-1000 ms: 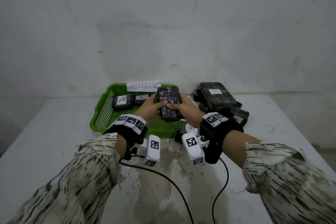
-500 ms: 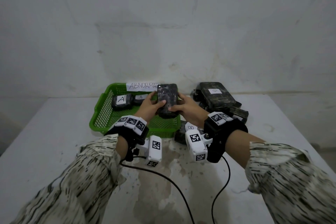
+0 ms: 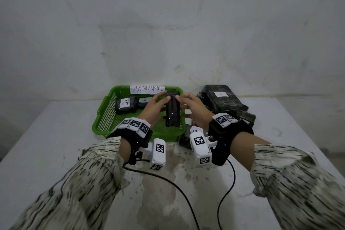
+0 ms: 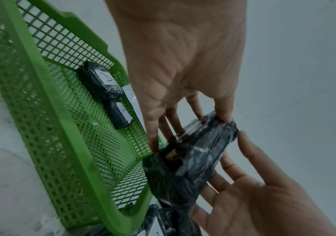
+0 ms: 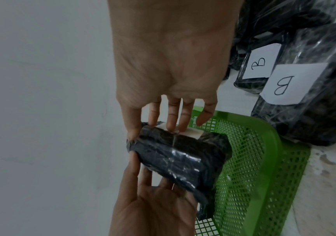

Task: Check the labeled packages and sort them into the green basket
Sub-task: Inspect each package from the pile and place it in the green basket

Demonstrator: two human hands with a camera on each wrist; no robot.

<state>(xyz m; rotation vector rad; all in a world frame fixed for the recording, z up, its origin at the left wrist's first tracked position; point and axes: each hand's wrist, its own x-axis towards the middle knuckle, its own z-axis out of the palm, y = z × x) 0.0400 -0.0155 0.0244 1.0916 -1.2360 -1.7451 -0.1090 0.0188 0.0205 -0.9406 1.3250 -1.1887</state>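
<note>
Holding black plastic-wrapped package [image 3: 173,112] edge-up over green mesh basket [image 3: 104,117] | left hand [image 3: 155,107], right hand [image 3: 194,110]: straight fingertips pressing | risk: slick film slips, package drops unread

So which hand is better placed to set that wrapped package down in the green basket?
Probably the left hand. It sits over the green basket beside the A-labelled packages, fingers on the held package. The right hand is out by the basket's right rim.

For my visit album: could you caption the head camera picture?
Both hands, left hand and right hand, turn a black wrapped package over the green basket.
</note>
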